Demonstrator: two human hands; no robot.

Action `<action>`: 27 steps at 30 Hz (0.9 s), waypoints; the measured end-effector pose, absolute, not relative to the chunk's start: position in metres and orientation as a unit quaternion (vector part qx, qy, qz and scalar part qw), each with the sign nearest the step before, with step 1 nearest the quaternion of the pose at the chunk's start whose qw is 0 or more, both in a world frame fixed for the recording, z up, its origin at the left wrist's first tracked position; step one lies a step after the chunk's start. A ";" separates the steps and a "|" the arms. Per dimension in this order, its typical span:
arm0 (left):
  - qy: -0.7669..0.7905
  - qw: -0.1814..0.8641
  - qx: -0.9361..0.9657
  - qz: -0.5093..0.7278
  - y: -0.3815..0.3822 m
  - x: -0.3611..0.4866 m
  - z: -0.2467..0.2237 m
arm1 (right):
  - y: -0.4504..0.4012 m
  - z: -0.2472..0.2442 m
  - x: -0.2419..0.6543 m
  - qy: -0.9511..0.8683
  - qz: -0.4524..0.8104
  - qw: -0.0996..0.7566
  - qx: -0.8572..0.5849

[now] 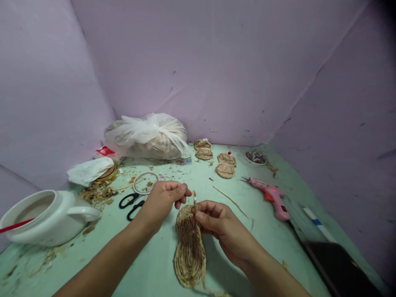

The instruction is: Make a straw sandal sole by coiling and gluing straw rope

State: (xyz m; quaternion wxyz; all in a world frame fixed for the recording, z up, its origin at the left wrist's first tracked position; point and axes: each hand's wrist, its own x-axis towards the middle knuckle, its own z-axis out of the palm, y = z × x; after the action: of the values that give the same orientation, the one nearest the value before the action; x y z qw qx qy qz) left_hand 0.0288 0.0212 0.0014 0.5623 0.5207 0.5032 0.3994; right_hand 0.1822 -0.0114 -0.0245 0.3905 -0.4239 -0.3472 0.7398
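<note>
**Straw cord pinched in my right fingers, woven sole just below**

My right hand (219, 222) is clamped, thumb against fingertips, on a straw cord (194, 194) whose tip pokes up past my grip, with a bit of white on it. My left hand (167, 198) is just beside that tip, thumb and fingers drawn together; whether anything thin sits in the pinch, I cannot tell. The woven sole (189, 255) lies below the cord, its upper end at my right fingertips and its broad, coiled end towards the near edge of the worktop (154, 258).

Left of my left hand are black-handled scissors (135, 196) and a tape ring (134, 184). Beyond my right hand, a loose strand (232, 201) lies slantwise. The pink glue gun (272, 194) is towards the right edge. Two small woven pieces (225, 165) sit near the back edge, with a dish of beads (255, 157) to their right. A tied plastic bag (148, 138) fills the back left corner; a white pot (52, 227) stands by the left edge.
</note>
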 end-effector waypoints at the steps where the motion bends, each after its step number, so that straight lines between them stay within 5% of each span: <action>1: 0.501 0.566 0.518 0.400 0.021 0.028 0.002 | -0.011 -0.024 0.182 -0.343 0.741 0.391 -0.424; 21: 0.446 0.671 0.486 0.338 0.014 0.033 0.004 | -0.013 -0.024 0.181 -0.385 0.793 0.316 -0.352; 24: 0.487 0.607 0.506 0.372 0.013 0.034 0.009 | -0.002 -0.018 0.199 -0.474 0.702 0.317 -0.426; 27: 0.518 0.573 0.523 0.361 0.012 0.034 0.015 | 0.009 -0.006 0.224 -0.551 0.459 0.406 -0.566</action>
State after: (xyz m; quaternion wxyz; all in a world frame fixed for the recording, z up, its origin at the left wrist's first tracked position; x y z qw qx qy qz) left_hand 0.0336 0.0115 0.0146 0.5725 0.5229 0.5185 0.3606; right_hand 0.2236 0.0089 -0.0062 0.4062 -0.5663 -0.5509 0.4592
